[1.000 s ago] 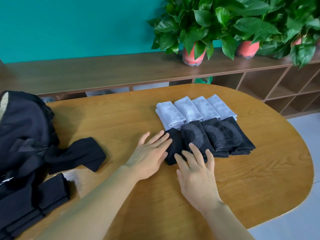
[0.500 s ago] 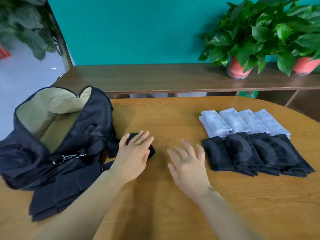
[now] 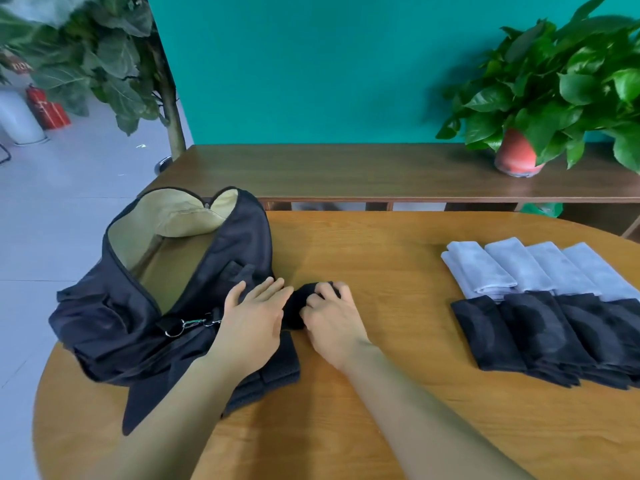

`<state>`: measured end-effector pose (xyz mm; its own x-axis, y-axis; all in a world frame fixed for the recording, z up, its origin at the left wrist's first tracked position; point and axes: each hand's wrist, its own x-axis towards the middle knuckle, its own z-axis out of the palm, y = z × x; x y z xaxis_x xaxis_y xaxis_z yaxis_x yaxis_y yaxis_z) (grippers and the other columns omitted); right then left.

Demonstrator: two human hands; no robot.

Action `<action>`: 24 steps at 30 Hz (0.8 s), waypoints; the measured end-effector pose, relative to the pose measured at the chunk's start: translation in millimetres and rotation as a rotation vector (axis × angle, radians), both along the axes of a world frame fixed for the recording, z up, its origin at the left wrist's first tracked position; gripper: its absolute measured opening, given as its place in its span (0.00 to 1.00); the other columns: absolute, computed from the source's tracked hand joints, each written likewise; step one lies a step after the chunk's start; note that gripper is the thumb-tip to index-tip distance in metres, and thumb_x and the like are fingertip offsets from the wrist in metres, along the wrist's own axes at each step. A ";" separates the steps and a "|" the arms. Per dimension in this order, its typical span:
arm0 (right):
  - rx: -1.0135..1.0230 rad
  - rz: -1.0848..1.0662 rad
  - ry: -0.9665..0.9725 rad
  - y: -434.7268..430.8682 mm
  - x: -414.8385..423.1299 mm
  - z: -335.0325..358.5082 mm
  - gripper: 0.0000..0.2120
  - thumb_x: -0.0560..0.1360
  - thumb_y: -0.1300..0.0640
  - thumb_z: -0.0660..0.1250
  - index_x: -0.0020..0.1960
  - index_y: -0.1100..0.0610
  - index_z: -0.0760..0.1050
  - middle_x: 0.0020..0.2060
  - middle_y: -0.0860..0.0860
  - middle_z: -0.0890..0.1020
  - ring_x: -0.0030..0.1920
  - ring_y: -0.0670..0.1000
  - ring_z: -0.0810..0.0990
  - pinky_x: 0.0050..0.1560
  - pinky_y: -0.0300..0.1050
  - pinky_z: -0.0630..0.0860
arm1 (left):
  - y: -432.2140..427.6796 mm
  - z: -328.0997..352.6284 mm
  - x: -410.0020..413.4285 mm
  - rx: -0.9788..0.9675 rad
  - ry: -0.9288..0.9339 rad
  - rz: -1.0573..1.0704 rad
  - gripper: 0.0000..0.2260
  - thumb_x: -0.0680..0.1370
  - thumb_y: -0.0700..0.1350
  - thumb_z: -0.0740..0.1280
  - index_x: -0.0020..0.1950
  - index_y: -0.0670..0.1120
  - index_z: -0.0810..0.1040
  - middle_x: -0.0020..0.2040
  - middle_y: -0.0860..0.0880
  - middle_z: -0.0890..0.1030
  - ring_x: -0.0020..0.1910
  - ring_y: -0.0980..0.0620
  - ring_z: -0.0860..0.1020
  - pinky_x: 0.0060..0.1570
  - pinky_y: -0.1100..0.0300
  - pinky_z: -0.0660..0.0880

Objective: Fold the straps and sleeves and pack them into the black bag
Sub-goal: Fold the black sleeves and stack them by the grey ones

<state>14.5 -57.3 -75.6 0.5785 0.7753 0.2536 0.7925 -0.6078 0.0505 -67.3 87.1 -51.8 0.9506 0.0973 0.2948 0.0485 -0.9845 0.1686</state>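
The black bag point(image 3: 114, 317) lies open on the left of the wooden table point(image 3: 381, 427), its tan lining showing. Beside it a loose black sleeve point(image 3: 294, 308) lies between my hands. My left hand point(image 3: 254, 322) rests flat with straight fingers over the sleeve's left end and the bag's edge. My right hand point(image 3: 332, 318) has its fingers curled onto the sleeve's right end, gripping it. A black padded strap point(image 3: 277, 372) sticks out from under the bag, below my left wrist. At the right lie several folded grey sleeves point(image 3: 533, 268) and several folded black sleeves point(image 3: 540, 334) in two rows.
A dark wooden shelf point(image 3: 346, 171) runs behind the table with a potted plant point(image 3: 519, 154) in a red pot at its right. A tall leafy plant point(image 3: 114, 64) stands at the far left. The bag's metal clip point(image 3: 187, 325) lies by my left hand.
The view swung left from the folded rows to the bag. Both hands left the folded sleeves, and my right hand has now curled onto the loose black sleeve beside the bag.
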 end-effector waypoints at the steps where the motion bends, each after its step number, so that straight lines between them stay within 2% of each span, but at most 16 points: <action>1: 0.017 -0.016 0.002 -0.6 1.4 -0.3 0.04 0.64 0.60 0.75 0.35 0.53 0.81 0.33 0.48 0.78 0.49 0.55 0.76 0.59 0.52 0.61 | -0.5 0.6 -0.9 -0.002 0.000 -0.004 0.18 0.79 0.38 0.63 0.69 0.47 0.74 0.71 0.48 0.73 0.73 0.50 0.67 0.72 0.45 0.52; 3: 0.068 -0.066 0.031 -7.6 3.2 0.4 0.03 0.71 0.59 0.70 0.40 0.53 0.82 0.37 0.48 0.80 0.52 0.55 0.75 0.60 0.52 0.62 | -2.5 4.7 -2.5 -0.025 0.018 -0.006 0.19 0.80 0.38 0.62 0.71 0.47 0.73 0.73 0.49 0.70 0.74 0.51 0.64 0.73 0.46 0.49; 5: 0.133 -0.172 0.187 -20.9 4.2 8.1 0.11 0.78 0.56 0.62 0.52 0.51 0.82 0.47 0.46 0.82 0.60 0.52 0.70 0.61 0.50 0.56 | -4.5 9.8 -3.5 -0.060 0.038 -0.001 0.20 0.82 0.40 0.59 0.74 0.49 0.69 0.75 0.50 0.66 0.76 0.54 0.60 0.74 0.49 0.44; 6: 0.231 -0.241 0.276 -29.0 5.8 13.8 0.12 0.79 0.54 0.60 0.54 0.49 0.82 0.50 0.45 0.82 0.61 0.49 0.69 0.60 0.49 0.55 | -6.1 12.8 -3.6 -0.072 0.045 0.004 0.20 0.82 0.41 0.57 0.75 0.50 0.66 0.76 0.52 0.64 0.77 0.55 0.57 0.74 0.51 0.42; 8: 0.492 -0.363 0.512 -45.3 8.1 33.4 0.10 0.79 0.53 0.62 0.50 0.46 0.82 0.46 0.43 0.83 0.57 0.46 0.72 0.58 0.48 0.57 | -12.6 19.7 -2.0 -0.105 0.064 0.025 0.22 0.83 0.44 0.58 0.77 0.51 0.62 0.77 0.52 0.63 0.77 0.57 0.56 0.74 0.53 0.41; 9: 0.644 -0.382 0.690 -54.4 10.4 45.5 0.09 0.78 0.54 0.63 0.46 0.47 0.82 0.42 0.44 0.83 0.52 0.47 0.76 0.58 0.49 0.61 | -17.3 23.2 -0.7 -0.150 0.076 0.042 0.23 0.82 0.45 0.59 0.77 0.52 0.60 0.76 0.51 0.65 0.76 0.56 0.58 0.75 0.53 0.43; 10: 0.798 -0.366 0.884 -63.8 11.2 57.7 0.08 0.78 0.55 0.65 0.44 0.51 0.82 0.39 0.46 0.83 0.47 0.49 0.79 0.56 0.49 0.67 | -22.4 26.7 1.6 -0.230 0.083 0.058 0.25 0.81 0.47 0.62 0.78 0.52 0.59 0.72 0.50 0.71 0.74 0.54 0.64 0.75 0.53 0.47; 12: 0.978 -0.293 1.103 -83.8 13.1 79.6 0.08 0.79 0.59 0.65 0.44 0.60 0.81 0.39 0.54 0.84 0.42 0.53 0.80 0.48 0.48 0.75 | -34.0 34.7 7.8 -0.534 0.096 0.068 0.30 0.79 0.49 0.67 0.78 0.52 0.58 0.66 0.50 0.76 0.67 0.53 0.71 0.74 0.53 0.57; 14: 1.018 -0.234 1.153 -101.8 13.9 96.2 0.09 0.79 0.60 0.65 0.44 0.63 0.80 0.41 0.58 0.84 0.41 0.53 0.81 0.45 0.47 0.78 | -48.5 44.3 16.1 -0.883 0.113 0.016 0.33 0.77 0.50 0.70 0.79 0.52 0.58 0.72 0.54 0.70 0.71 0.56 0.68 0.72 0.55 0.62; 16: 1.034 -0.204 1.203 -115.7 11.3 105.6 0.10 0.78 0.60 0.65 0.39 0.58 0.80 0.40 0.57 0.83 0.41 0.54 0.80 0.46 0.50 0.77 | -66.1 56.3 23.7 -1.086 0.107 -0.057 0.32 0.76 0.52 0.71 0.77 0.52 0.63 0.71 0.55 0.72 0.69 0.59 0.70 0.68 0.57 0.67; 18: 1.033 -0.201 1.256 -126.8 9.7 107.8 0.13 0.78 0.59 0.65 0.36 0.55 0.79 0.40 0.57 0.83 0.43 0.56 0.80 0.48 0.53 0.76 | -84.2 70.5 28.3 -1.159 0.066 -0.086 0.21 0.78 0.50 0.69 0.71 0.52 0.71 0.63 0.56 0.79 0.61 0.61 0.76 0.58 0.63 0.73; 20: 1.027 -0.229 1.258 -137.0 6.0 109.3 0.14 0.79 0.58 0.64 0.35 0.53 0.80 0.39 0.54 0.83 0.43 0.55 0.80 0.49 0.54 0.76 | -100.8 81.7 30.1 -1.148 -0.002 -0.103 0.10 0.80 0.47 0.66 0.60 0.49 0.79 0.54 0.54 0.83 0.54 0.57 0.80 0.53 0.63 0.76; 21: 1.037 -0.242 1.248 -141.8 5.2 109.5 0.14 0.78 0.55 0.64 0.35 0.52 0.80 0.38 0.51 0.84 0.43 0.54 0.80 0.48 0.52 0.76 | -108.5 85.4 30.1 -1.147 -0.028 -0.115 0.08 0.80 0.46 0.65 0.57 0.48 0.81 0.51 0.54 0.84 0.52 0.56 0.81 0.51 0.62 0.77; 23: 1.101 -0.262 1.265 -151.3 0.9 113.5 0.11 0.74 0.48 0.64 0.43 0.52 0.83 0.43 0.46 0.85 0.48 0.50 0.81 0.52 0.47 0.75 | -121.0 88.8 29.1 -1.160 -0.053 -0.129 0.06 0.80 0.45 0.65 0.54 0.48 0.81 0.48 0.55 0.85 0.50 0.57 0.82 0.46 0.63 0.77; 24: 1.126 -0.266 1.263 -154.9 -3.0 118.0 0.13 0.73 0.45 0.65 0.48 0.52 0.83 0.46 0.46 0.85 0.51 0.48 0.81 0.55 0.45 0.74 | -126.2 89.4 28.4 -1.164 -0.053 -0.136 0.07 0.81 0.44 0.65 0.54 0.49 0.82 0.48 0.55 0.85 0.49 0.57 0.82 0.46 0.63 0.78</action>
